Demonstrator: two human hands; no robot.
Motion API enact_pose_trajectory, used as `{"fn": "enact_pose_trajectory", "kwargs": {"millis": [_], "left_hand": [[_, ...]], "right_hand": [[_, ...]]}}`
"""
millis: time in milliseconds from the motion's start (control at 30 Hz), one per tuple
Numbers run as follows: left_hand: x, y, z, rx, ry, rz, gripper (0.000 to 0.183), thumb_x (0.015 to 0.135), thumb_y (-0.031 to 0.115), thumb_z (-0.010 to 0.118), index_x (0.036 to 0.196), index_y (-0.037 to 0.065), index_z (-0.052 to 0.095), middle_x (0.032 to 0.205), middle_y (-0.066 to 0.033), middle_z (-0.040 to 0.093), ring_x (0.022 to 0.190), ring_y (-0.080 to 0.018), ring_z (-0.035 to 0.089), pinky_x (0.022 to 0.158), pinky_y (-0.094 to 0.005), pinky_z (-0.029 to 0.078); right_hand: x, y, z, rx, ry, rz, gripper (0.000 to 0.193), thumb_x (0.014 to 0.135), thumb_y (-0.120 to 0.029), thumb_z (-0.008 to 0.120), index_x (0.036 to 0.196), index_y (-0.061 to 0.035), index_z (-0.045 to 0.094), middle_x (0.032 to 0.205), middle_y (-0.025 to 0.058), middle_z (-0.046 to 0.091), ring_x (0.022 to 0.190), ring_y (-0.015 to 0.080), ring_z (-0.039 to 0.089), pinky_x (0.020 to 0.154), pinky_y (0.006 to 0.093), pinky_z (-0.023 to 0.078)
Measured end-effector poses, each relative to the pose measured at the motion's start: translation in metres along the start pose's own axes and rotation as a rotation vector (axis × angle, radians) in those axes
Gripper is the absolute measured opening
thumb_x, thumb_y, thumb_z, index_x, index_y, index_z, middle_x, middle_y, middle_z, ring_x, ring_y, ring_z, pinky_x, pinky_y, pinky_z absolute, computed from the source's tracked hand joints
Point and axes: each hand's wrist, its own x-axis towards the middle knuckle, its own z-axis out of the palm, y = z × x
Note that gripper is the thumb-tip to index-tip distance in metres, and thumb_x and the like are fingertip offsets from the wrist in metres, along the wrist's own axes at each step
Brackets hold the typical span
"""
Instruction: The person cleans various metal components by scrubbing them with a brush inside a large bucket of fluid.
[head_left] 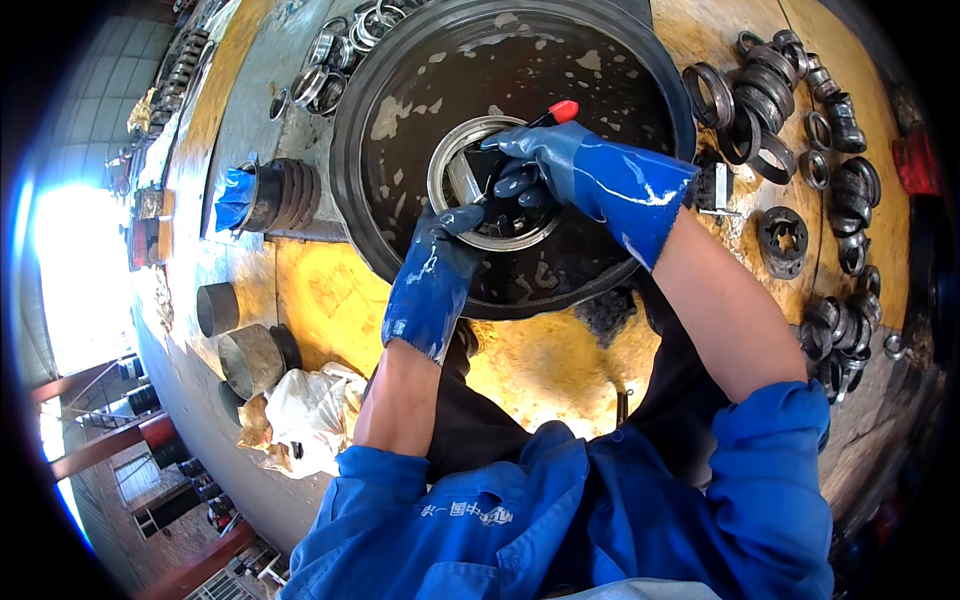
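Both my hands wear blue rubber gloves, wet and shiny. My left hand (440, 255) grips the lower left rim of a wide metal ring (437, 190), thumb and fingers closed on it. The ring sits over dark liquid in a big round black basin (350, 150). My right hand (550, 160) reaches over the ring's right side, its fingers closed around a tool with a black handle and a red tip (564, 111). A flat silvery piece (464, 180) shows inside the ring beside my fingers; whether it belongs to the tool I cannot tell.
Dark metal rings (765, 95) lie in stacks along the right. A toothed round part (783, 242) is nearer. Shiny rings (322, 85) are at the upper left, with a ribbed cylinder (290, 195) below them. Metal sleeves (250, 360) and a white plastic bag (315, 410) lie lower left.
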Motion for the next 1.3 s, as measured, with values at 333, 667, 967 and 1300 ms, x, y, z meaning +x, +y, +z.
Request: {"fn": "enact_pose_trajectory", "kwargs": {"millis": [333,667,967,1300], "left_hand": [[-0.003,0.009,-0.005,-0.074,-0.087,-0.204,0.045,0.091,0.002,0.058,0.135,-0.01,0.056,0.134,-0.0242,0.063,0.124,-0.034,0.062,0.111,-0.046,0.047],[-0.005,0.019,-0.009,-0.087,-0.048,-0.161,0.034,0.089,0.001,0.061,0.122,-0.006,0.063,0.121,-0.0205,0.069,0.112,-0.033,0.066,0.106,-0.0457,0.05],[-0.018,0.019,-0.003,-0.071,-0.074,-0.145,0.04,0.091,0.003,0.06,0.13,-0.005,0.059,0.129,-0.0195,0.066,0.118,-0.0309,0.064,0.109,-0.0438,0.047],[-0.002,0.032,-0.016,-0.193,-0.119,-0.16,0.038,0.091,0.005,0.059,0.126,-0.008,0.06,0.127,-0.0239,0.066,0.121,-0.0359,0.062,0.113,-0.0484,0.045]], "right_hand": [[-0.012,-0.006,-0.005,-0.137,0.07,-0.105,0.031,0.101,-0.025,0.063,0.128,-0.0095,0.069,0.112,0.0079,0.072,0.087,0.0178,0.073,0.063,0.028,0.058],[-0.013,-0.011,-0.018,-0.38,-0.222,-0.082,0.031,0.098,-0.025,0.067,0.12,-0.0037,0.071,0.091,0.0087,0.074,0.074,0.0138,0.07,0.059,0.0262,0.057],[-0.022,-0.007,-0.004,-0.393,-0.106,-0.277,0.032,0.1,-0.029,0.065,0.128,-0.0148,0.071,0.099,0.0069,0.075,0.078,0.0107,0.069,0.059,0.0259,0.055],[-0.022,0.002,-0.006,-0.87,-0.333,-0.967,0.038,0.088,-0.009,0.071,0.125,-0.018,0.071,0.118,0.0093,0.074,0.11,0.0274,0.07,0.099,0.039,0.054]]}}
